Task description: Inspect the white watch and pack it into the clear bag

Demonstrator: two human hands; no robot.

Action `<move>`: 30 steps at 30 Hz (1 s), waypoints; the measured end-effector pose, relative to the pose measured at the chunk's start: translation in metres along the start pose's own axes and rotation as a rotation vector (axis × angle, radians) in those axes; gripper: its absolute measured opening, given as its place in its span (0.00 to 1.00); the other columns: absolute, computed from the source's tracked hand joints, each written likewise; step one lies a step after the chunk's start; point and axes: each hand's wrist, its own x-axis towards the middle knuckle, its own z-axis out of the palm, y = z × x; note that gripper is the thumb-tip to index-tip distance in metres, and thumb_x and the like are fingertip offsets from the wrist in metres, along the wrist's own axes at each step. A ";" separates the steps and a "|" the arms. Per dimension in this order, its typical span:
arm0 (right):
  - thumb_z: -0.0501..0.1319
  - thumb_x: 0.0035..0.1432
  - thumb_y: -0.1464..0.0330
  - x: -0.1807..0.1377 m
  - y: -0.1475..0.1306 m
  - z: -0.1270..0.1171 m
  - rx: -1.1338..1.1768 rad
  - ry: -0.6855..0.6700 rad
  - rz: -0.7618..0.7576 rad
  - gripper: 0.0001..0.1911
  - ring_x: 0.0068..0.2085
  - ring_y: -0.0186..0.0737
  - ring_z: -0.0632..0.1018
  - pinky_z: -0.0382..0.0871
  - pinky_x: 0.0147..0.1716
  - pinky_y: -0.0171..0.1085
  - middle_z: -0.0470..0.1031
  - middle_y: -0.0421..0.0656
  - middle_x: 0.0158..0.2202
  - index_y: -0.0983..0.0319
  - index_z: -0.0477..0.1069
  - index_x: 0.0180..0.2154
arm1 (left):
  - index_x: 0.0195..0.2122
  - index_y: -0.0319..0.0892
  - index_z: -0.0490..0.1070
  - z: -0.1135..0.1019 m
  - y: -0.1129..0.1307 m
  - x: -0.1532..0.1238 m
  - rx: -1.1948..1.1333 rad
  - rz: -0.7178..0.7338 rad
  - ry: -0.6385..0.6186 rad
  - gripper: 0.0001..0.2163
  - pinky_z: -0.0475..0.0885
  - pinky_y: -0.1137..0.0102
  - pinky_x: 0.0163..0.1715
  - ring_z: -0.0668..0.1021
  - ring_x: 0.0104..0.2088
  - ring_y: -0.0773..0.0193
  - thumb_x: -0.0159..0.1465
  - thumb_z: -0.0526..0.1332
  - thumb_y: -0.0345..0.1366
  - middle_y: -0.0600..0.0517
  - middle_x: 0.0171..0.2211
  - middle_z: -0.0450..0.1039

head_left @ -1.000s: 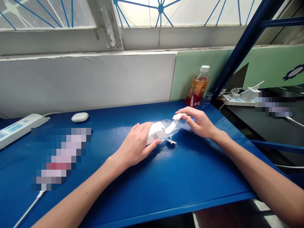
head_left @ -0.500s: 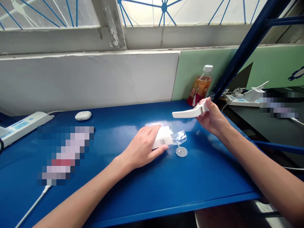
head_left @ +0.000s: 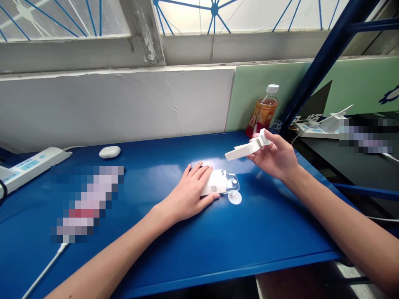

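Note:
My left hand (head_left: 195, 189) lies over a flat white package (head_left: 215, 182), its fingers across the top and its thumb along the near edge. The package rests on the blue table and has a small printed square code. Its clear plastic end (head_left: 232, 178) points right, and a round transparent disc (head_left: 235, 197) lies beside that end. The hand covers the package's left part. Higher up at the right, my right hand (head_left: 274, 155) is closed on a white wristwatch (head_left: 249, 148), whose strap sticks out leftward above the table. The watch face cannot be made out.
Behind my right hand stand a bottle of reddish drink (head_left: 263, 110) and a clear cup (head_left: 276, 126). On the left lie a white earbud case (head_left: 109, 152), a power strip (head_left: 34, 168) and a blurred-out phone (head_left: 90, 203) on a white cable (head_left: 45, 270). A blue metal post (head_left: 324, 62) rises at right.
The package has gone down flatter onto the table under my left hand, its clear end shifting slightly left. My right hand has turned the watch, and the strap now tilts down to the left.

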 end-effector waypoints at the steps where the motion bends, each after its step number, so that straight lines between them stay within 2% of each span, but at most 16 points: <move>1: 0.59 0.57 0.54 0.000 0.001 0.000 -0.046 -0.013 -0.011 0.12 0.24 0.39 0.67 0.71 0.31 0.43 0.63 0.38 0.23 0.55 0.66 0.30 | 0.68 0.37 0.52 0.000 0.000 0.000 0.001 -0.009 -0.015 0.32 0.49 0.44 0.66 0.53 0.70 0.43 0.70 0.53 0.52 0.37 0.68 0.56; 5: 0.56 0.59 0.51 0.000 0.004 -0.002 -0.208 -0.068 -0.066 0.14 0.28 0.44 0.72 0.72 0.35 0.46 0.66 0.40 0.25 0.54 0.65 0.31 | 0.70 0.37 0.50 0.001 0.001 0.000 0.020 -0.023 -0.062 0.32 0.48 0.41 0.65 0.46 0.71 0.41 0.72 0.48 0.53 0.37 0.70 0.51; 9: 0.59 0.56 0.51 -0.001 0.005 -0.002 -0.151 -0.076 -0.042 0.15 0.33 0.45 0.74 0.72 0.37 0.46 0.71 0.42 0.31 0.55 0.65 0.31 | 0.70 0.38 0.50 0.001 0.003 0.001 0.048 -0.039 -0.085 0.28 0.48 0.41 0.65 0.46 0.71 0.42 0.74 0.43 0.48 0.38 0.70 0.49; 14: 0.63 0.54 0.55 -0.003 0.005 0.002 -0.044 -0.078 0.020 0.12 0.32 0.43 0.75 0.74 0.35 0.44 0.72 0.42 0.32 0.55 0.68 0.30 | 0.69 0.37 0.51 0.001 0.004 0.001 0.070 -0.050 -0.103 0.28 0.49 0.40 0.64 0.46 0.70 0.40 0.74 0.45 0.49 0.37 0.70 0.49; 22: 0.59 0.56 0.51 -0.003 0.009 0.000 -0.198 -0.150 -0.017 0.15 0.32 0.45 0.75 0.73 0.38 0.47 0.73 0.43 0.32 0.56 0.68 0.30 | 0.70 0.38 0.50 -0.002 0.002 0.001 -0.036 -0.074 -0.036 0.29 0.48 0.42 0.66 0.47 0.71 0.44 0.74 0.44 0.50 0.38 0.70 0.49; 26: 0.62 0.55 0.51 -0.005 0.010 0.002 -0.161 -0.176 -0.007 0.15 0.31 0.43 0.74 0.73 0.36 0.45 0.71 0.42 0.30 0.56 0.70 0.30 | 0.67 0.39 0.56 -0.011 0.004 -0.001 -0.159 0.003 0.091 0.25 0.49 0.48 0.67 0.53 0.70 0.50 0.74 0.47 0.46 0.42 0.68 0.57; 30: 0.64 0.53 0.50 -0.009 0.009 0.009 -0.135 -0.250 0.047 0.17 0.30 0.42 0.74 0.73 0.34 0.43 0.71 0.42 0.28 0.57 0.73 0.30 | 0.61 0.41 0.64 -0.023 0.016 -0.002 -0.423 0.077 0.198 0.19 0.62 0.56 0.63 0.66 0.64 0.53 0.72 0.52 0.41 0.43 0.63 0.65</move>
